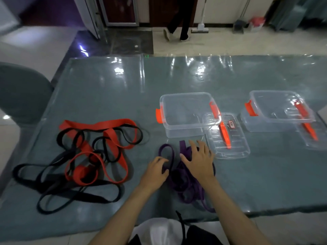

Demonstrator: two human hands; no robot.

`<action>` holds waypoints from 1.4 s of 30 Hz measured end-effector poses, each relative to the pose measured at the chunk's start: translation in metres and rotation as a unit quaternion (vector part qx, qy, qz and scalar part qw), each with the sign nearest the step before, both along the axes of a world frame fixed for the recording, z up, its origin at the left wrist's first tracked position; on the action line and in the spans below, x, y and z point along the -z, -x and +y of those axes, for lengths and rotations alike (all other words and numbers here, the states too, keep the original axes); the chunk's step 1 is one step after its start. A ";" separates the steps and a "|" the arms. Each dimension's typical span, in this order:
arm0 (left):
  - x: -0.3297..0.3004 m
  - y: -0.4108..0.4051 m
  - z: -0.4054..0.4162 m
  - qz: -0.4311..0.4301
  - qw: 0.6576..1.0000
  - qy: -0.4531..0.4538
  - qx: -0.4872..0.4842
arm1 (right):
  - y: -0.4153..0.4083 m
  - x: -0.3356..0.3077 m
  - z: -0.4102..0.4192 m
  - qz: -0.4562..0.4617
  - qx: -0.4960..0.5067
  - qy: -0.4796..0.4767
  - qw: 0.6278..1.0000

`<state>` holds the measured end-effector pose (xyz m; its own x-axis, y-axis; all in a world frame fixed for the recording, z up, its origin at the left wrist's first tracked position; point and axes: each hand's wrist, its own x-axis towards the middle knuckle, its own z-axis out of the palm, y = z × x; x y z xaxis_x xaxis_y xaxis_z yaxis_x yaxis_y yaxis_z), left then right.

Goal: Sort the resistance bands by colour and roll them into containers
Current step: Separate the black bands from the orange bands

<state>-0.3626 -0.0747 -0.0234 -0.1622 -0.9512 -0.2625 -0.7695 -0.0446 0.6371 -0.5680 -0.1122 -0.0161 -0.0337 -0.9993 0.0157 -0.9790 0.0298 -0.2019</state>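
A glossy grey-green tabletop, covered by a clear film that throws white glare along its far edge, fills most of the view. Near the middle of the near edge lies a heap of purple bands. The left hand has its fingers curled round a purple loop at the heap's left side. The right hand lies flat on top of the heap with fingers spread and straight, pressing down.

Toward the left edge, red bands and black bands lie tangled together in one loose pile, well apart from the purple heap.

Just beyond the purple heap stands a clear box with orange clips, with no band in it. Its lid, clear with an orange handle, lies flat beside it on the right, partly under the box's corner. Toward the right edge stands a second box of the same kind, also with no band inside, with a second lid beside it at the right edge.

A grey chair stands off the left edge. Beyond the far edge the floor is pale tile with a dark mat before a metal-framed door. A person in dark trousers is there on the tile, seen from the waist down. A flat mop leans at the wall, and a pink-topped item, too blurred to identify, sits farther right.
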 end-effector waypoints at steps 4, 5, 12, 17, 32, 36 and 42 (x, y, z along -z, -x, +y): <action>-0.012 -0.048 -0.006 -0.099 0.992 0.080 0.018 | -0.036 -0.010 -0.005 0.022 -0.054 0.062 0.996; -0.014 -0.063 -0.007 -0.113 0.989 0.092 0.012 | -0.047 -0.012 -0.006 0.029 -0.066 0.083 0.994; -0.032 -0.172 0.005 -0.200 0.973 0.093 -0.074 | -0.154 -0.014 -0.009 -0.077 -0.150 -0.001 0.986; -0.024 -0.252 0.019 -0.246 0.962 -0.003 -0.116 | -0.222 0.004 -0.006 -0.095 -0.118 -0.106 0.983; -0.017 -0.335 -0.001 -0.146 0.989 -0.007 -0.037 | -0.278 0.016 -0.074 -0.425 0.079 -0.056 0.900; -0.021 -0.341 -0.027 -0.059 0.996 -0.071 -0.008 | -0.286 0.036 -0.088 -0.400 0.110 -0.075 0.907; -0.009 -0.343 -0.079 -0.038 0.991 0.056 -0.115 | -0.290 0.036 -0.104 -0.316 0.105 -0.121 0.935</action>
